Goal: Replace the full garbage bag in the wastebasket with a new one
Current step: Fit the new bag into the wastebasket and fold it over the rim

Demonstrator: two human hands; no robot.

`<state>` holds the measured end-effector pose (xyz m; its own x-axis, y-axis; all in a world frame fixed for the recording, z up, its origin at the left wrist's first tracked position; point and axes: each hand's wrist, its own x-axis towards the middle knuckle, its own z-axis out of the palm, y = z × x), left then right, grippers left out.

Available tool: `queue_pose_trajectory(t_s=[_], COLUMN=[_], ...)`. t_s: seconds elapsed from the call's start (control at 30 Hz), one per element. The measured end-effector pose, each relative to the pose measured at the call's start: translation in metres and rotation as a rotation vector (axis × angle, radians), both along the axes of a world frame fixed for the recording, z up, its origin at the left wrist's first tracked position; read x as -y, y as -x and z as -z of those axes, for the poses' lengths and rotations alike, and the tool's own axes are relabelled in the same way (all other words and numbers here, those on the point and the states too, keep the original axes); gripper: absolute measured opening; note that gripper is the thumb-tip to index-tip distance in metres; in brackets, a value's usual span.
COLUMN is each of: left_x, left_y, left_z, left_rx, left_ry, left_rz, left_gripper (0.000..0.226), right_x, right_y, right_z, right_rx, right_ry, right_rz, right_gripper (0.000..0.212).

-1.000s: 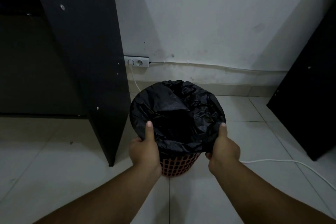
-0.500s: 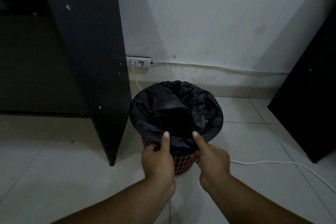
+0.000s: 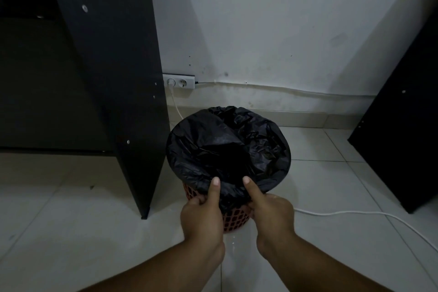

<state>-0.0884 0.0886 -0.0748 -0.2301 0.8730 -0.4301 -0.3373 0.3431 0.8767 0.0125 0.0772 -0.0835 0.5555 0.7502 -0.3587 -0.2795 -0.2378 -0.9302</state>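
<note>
The left hand and right hand, close together, each pinch the near fold of the black garbage bag, thumbs on top and fingers curled beneath. It lines the red mesh wastebasket on the tiled floor, its cuff turned over the rim. The cuff is best worked evenly round the rim, not tugged — thin film tears, a light basket tips. The bag's contents are lost in shadow.

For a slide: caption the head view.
Left hand and right hand pinch the bag over the near rim of the basket.
</note>
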Motion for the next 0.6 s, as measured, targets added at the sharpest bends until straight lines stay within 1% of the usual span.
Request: queue_pose_trajectory(t_s=[0.13,0.2,0.23,0.3,0.37,0.5,0.53,0.6], left_x=[0.004,0.006,0.007,0.007,0.007,0.005,0.005,0.003], left_y=[-0.002,-0.003,-0.003,-0.003,-0.003,-0.003,-0.002,-0.002], left_z=[-0.003,-0.003,-0.004,-0.006,-0.007,-0.010,-0.010,-0.009], left_rx=[-0.060,-0.097,-0.106,-0.096,-0.077,-0.051,-0.050,-0.043], left_ry=[0.000,-0.004,-0.001,0.007,0.024,0.062,0.068,0.085], left_rz=[-0.005,0.006,0.017,0.034,0.028,0.034,0.041,0.065], left_gripper=[0.047,0.045,0.043,0.040,0.040,0.044,0.043,0.042], right_x=[-0.002,-0.003,-0.003,-0.002,0.000,0.002,0.002,0.002], right_y=[0.004,0.004,0.005,0.007,0.008,0.011,0.013,0.016], right_z=[0.000,0.001,0.001,-0.001,-0.004,-0.008,-0.009,-0.010], right_rx=[0.029,0.017,0.016,0.012,0.004,-0.009,-0.002,0.010], right_ry=[0.009,0.020,0.019,0.030,0.050,0.061,0.064,0.074], right_rz=[-0.013,-0.019,-0.026,-0.037,-0.043,-0.041,-0.046,-0.049], right_gripper=[0.075,0.091,0.093,0.088,0.076,0.046,0.046,0.053])
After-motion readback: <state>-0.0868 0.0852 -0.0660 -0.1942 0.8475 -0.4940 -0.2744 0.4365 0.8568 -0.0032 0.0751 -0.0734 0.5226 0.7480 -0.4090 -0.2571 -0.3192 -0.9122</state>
